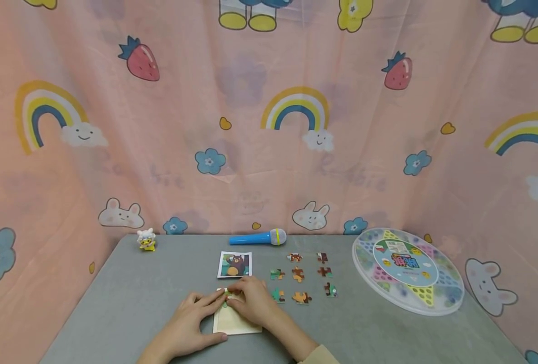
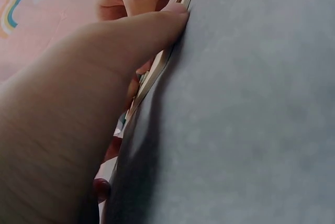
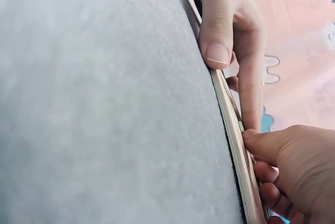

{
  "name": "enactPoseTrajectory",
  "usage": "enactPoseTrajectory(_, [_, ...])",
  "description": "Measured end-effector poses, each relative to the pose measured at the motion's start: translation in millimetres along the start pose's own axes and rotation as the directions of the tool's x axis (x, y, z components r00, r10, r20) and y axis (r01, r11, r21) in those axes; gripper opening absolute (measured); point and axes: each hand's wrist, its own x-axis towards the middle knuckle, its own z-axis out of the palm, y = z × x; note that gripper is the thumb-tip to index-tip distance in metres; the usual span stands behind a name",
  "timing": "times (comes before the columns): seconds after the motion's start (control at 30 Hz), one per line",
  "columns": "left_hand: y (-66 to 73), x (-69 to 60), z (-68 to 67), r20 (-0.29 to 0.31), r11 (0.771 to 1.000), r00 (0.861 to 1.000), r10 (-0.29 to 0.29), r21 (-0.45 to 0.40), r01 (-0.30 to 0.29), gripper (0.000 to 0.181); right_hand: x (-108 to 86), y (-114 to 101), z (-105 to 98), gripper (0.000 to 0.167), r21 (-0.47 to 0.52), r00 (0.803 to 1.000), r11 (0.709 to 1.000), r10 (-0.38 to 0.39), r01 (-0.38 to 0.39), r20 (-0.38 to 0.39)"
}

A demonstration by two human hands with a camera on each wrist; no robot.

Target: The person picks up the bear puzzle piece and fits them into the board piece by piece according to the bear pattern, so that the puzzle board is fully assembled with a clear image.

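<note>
A pale wooden puzzle tray (image 1: pixel 239 323) lies flat near the table's front. My left hand (image 1: pixel 184 323) rests over its left side, index finger stretched to the upper left corner and thumb at the near left edge. From the right, my right hand (image 1: pixel 255 302) reaches over the tray, its thumb and fingertips pinching a small greenish jigsaw piece (image 1: pixel 225 298) at that corner; fingers hide most of it. In the right wrist view the left thumb (image 3: pixel 217 51) lies against the tray's edge (image 3: pixel 230 124). Right of the tray are several loose jigsaw pieces (image 1: pixel 302 297).
A picture card of a bear (image 1: pixel 234 264) lies just beyond the tray. Behind it is a blue toy microphone (image 1: pixel 255 238). A small figurine (image 1: pixel 146 240) stands at the back left. At right lies a round game board (image 1: pixel 407 270). A patterned curtain (image 1: pixel 251 192) hangs behind the table.
</note>
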Motion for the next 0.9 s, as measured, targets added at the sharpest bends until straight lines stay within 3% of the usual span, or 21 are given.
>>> enactPoseTrajectory(0.37, [1.1,1.3,0.2,-0.012,1.0,1.0,0.002,0.007,-0.002,0.088,3.3,10,-10,0.032,0.101,0.999,0.994,-0.038,0.039,-0.007])
enactPoseTrajectory(0.6, [0.1,0.2,1.0,0.005,1.0,1.0,-0.002,0.013,0.002,0.089,-1.2,21,-23,0.032,0.122,0.999,0.992,0.029,-0.027,-0.018])
enactPoseTrajectory(0.9, [0.7,1.6,2.3,0.015,0.999,0.999,-0.031,0.013,0.031,0.092,-4.1,56,-50,0.031,0.034,0.99,0.998,0.061,-0.057,-0.126])
